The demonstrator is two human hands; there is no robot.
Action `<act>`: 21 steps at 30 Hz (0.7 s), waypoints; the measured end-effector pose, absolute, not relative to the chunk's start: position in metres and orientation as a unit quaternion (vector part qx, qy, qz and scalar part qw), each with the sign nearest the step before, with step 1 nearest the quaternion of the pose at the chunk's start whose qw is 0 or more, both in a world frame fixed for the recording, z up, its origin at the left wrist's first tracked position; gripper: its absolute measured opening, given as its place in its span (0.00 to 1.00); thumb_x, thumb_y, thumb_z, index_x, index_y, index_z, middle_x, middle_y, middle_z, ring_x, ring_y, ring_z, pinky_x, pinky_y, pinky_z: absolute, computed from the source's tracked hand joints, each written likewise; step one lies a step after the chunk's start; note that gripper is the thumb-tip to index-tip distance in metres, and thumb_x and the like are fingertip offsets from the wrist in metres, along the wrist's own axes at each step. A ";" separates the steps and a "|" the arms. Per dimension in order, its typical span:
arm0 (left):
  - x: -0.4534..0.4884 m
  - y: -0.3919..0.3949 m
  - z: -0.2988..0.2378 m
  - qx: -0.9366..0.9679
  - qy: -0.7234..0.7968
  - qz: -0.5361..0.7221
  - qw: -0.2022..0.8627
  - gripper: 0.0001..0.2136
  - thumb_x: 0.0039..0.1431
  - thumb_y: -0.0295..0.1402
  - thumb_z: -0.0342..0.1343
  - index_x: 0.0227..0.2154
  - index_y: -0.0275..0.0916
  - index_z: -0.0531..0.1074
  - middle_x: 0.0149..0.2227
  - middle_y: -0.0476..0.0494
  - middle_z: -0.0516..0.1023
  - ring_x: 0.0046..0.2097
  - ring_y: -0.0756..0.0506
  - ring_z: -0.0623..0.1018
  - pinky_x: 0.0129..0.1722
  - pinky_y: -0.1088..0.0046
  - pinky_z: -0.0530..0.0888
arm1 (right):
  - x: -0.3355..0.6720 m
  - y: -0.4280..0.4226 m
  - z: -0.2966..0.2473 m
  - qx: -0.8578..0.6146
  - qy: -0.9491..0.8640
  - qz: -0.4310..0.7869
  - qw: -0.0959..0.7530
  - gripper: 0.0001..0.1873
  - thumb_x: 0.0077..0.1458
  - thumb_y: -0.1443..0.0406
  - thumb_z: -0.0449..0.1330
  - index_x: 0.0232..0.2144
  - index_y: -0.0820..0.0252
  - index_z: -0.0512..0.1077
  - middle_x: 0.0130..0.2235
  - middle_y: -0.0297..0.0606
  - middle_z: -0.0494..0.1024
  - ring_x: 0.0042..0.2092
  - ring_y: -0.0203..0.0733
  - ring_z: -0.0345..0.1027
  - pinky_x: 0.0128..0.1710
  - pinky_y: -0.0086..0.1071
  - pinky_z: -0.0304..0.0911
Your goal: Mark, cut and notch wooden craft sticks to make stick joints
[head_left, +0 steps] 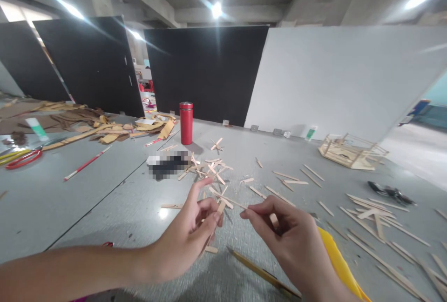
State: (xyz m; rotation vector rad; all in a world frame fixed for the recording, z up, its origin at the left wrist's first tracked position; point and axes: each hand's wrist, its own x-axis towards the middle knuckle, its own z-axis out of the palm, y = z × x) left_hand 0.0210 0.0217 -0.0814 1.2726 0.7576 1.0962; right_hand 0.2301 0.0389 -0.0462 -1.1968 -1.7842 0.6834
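My left hand [195,227] is closed on a short popsicle stick [221,207], pinched between thumb and fingers, with the index finger raised. Facing it, my right hand [282,227] pinches the end of a thin popsicle stick [228,198] that points left, just above the one in my left hand; whether the two sticks touch I cannot tell. Behind my left hand lies a loose heap of popsicle sticks [216,171]. A pencil-like yellow tool [261,271] rests on the table below my right hand, and something yellow [337,260] shows beside that wrist.
A red flask [186,124] stands behind the heap. To the right lie many scattered sticks [377,218], a small wooden stick frame [349,153] and a glue stick [310,132]. On the left are red-handled scissors [26,158], a red-and-white pencil [87,163] and cardboard scraps [80,120].
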 end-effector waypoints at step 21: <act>0.024 0.024 -0.073 0.508 0.359 0.474 0.623 0.30 0.65 0.42 0.63 0.65 0.47 0.57 0.30 0.53 0.75 0.27 0.52 0.72 0.26 0.78 0.70 | 0.225 0.031 -0.068 -0.442 -0.754 0.343 0.344 0.16 0.64 0.53 0.61 0.32 0.59 0.78 0.22 0.29 0.67 0.25 0.34 0.44 0.23 0.31 0.43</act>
